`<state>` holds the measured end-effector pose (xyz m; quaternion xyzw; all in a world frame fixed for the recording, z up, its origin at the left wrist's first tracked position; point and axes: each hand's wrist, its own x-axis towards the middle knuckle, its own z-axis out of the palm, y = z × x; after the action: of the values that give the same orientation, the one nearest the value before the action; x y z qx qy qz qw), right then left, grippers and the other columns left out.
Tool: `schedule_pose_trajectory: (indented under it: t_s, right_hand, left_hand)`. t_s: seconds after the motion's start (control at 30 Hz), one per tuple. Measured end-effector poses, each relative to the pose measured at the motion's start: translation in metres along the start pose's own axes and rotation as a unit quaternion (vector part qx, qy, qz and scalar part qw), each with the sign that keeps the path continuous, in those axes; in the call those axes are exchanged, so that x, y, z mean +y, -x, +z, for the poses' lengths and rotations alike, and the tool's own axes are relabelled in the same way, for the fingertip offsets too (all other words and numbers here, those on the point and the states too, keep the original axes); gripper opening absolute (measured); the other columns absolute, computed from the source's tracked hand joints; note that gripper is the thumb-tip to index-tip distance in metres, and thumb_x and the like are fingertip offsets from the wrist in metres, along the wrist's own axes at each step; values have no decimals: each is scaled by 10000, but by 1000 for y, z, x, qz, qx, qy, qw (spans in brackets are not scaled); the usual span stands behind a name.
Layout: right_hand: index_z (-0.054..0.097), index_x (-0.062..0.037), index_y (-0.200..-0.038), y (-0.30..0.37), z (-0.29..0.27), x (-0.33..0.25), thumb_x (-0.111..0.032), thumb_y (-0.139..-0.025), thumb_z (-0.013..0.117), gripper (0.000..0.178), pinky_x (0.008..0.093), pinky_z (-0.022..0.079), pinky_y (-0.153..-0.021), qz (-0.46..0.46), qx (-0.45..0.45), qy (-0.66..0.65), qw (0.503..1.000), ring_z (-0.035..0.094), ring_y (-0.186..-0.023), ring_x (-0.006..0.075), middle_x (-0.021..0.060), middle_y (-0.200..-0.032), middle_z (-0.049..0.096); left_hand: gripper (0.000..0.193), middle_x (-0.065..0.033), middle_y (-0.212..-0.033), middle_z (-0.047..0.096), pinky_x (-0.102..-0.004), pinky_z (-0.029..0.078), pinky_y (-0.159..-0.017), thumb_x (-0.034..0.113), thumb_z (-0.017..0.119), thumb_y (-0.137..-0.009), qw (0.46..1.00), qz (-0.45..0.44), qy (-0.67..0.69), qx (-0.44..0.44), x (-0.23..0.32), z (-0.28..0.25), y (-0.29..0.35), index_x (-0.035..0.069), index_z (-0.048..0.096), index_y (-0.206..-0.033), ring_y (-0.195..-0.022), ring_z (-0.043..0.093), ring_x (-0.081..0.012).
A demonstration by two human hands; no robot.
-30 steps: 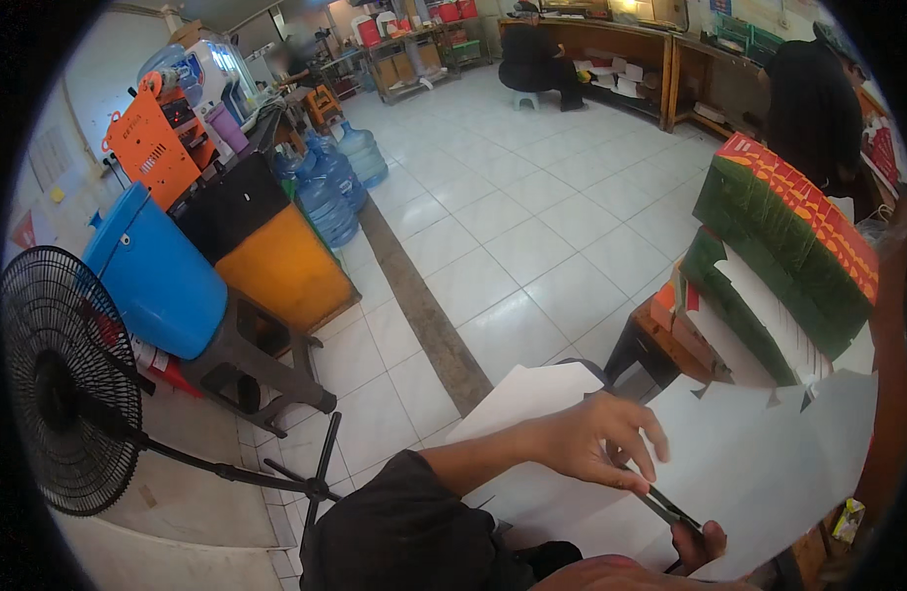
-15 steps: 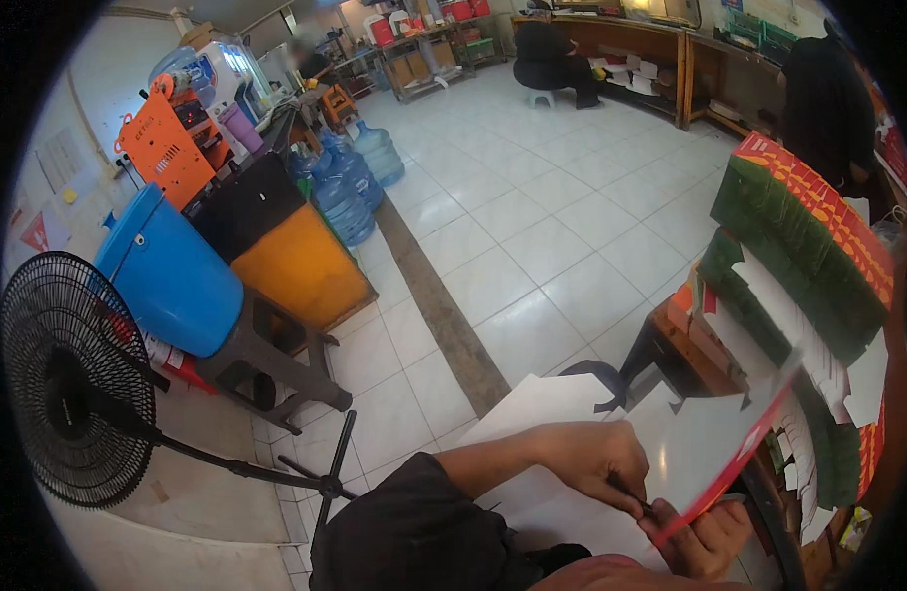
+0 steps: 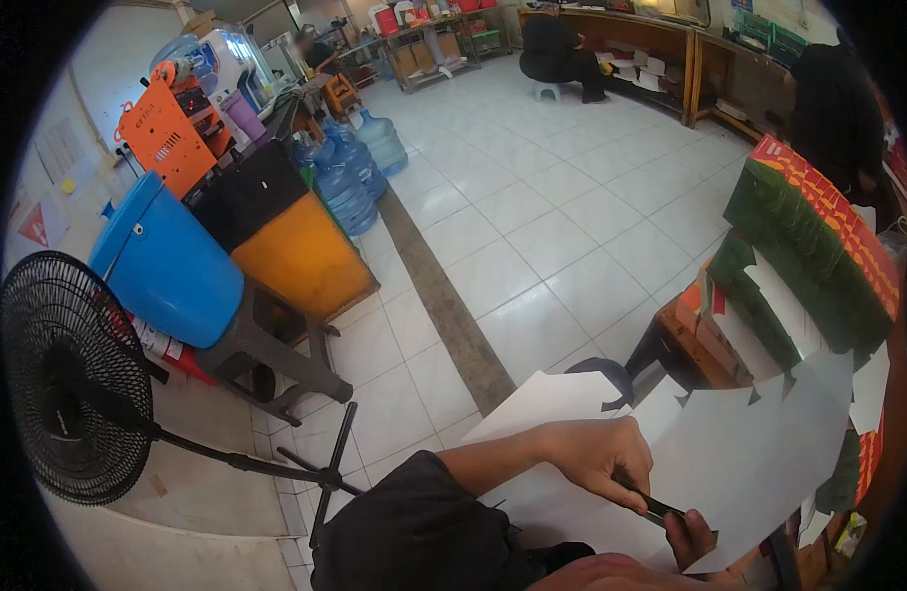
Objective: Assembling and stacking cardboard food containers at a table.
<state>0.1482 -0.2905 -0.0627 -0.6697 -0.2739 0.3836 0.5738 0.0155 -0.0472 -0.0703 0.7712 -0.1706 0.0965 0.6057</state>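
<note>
My left hand [image 3: 596, 458] pinches a dark narrow strip [image 3: 658, 508] at the lower edge of a large white die-cut carton sheet [image 3: 759, 463]. Its white side faces me and it has notched flaps along the top. My right hand [image 3: 692, 537] grips the same edge from below, with only the thumb and part of the fingers showing. A second white sheet [image 3: 537, 404] lies under my left forearm. Behind the held sheet, stacks of green and orange flat cartons [image 3: 808, 236] lean on a wooden table [image 3: 675, 340].
A black pedestal fan [image 3: 69, 384] stands at the left, beside a blue bin [image 3: 168, 261] on a grey stool and an orange-and-black box [image 3: 286, 246]. Water bottles [image 3: 345, 177] stand behind. One person [image 3: 557, 49] sits far back; another [image 3: 838, 98] is at the right.
Half a second ago the sheet was tilted edge-on, showing its red side. It has now turned flat with the white side toward me. Both hands kept their hold.
</note>
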Motion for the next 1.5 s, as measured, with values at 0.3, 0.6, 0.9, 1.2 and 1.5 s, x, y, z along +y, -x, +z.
schedule_pose_trajectory:
  t_s: [0.3, 0.6, 0.9, 1.2, 1.5]
  right_hand:
    - [559, 155, -957, -5, -19, 48, -64, -816, 757, 327, 256, 630, -759, 141, 70, -179, 971, 693, -832, 249, 227, -946, 644]
    - [621, 60, -966, -19, -41, 90, -199, -803, 799, 354, 247, 618, -735, 286, 92, -122, 946, 688, -843, 198, 164, -911, 658]
    - [647, 24, -967, -23, -48, 112, -190, -795, 801, 315, 253, 592, -707, 277, 73, -134, 949, 683, -795, 183, 146, -886, 668]
    - [666, 0, -965, -26, -38, 100, -195, -775, 812, 309, 265, 565, -691, 248, 39, -111, 962, 672, -763, 176, 126, -860, 669]
    - [684, -24, -963, -28, -26, 83, -199, -755, 824, 305, 276, 537, -675, 174, -2, -42, 984, 661, -732, 169, 106, -834, 670]
  left_hand:
    - [128, -66, -644, 640, -292, 365, -447, 158, 737, -855, 999, 42, -7, -6, -8, -1, 0, 31, 751, -855, -512, 563, -163]
    - [114, -72, -647, 637, -297, 371, -451, 149, 735, -853, 999, 33, -8, -16, -13, -1, -2, 36, 750, -858, -518, 568, -169]
    - [120, -70, -648, 639, -300, 372, -450, 156, 735, -854, 999, 36, 0, -9, -15, 0, -2, 37, 751, -860, -520, 574, -174]
    - [135, -74, -645, 637, -297, 368, -447, 170, 737, -854, 999, 34, 1, -14, -18, 2, -2, 36, 751, -860, -511, 570, -171]
    - [146, -83, -636, 626, -307, 369, -453, 171, 733, -854, 1000, 9, 8, -23, -16, 2, -2, 27, 745, -847, -517, 567, -178]
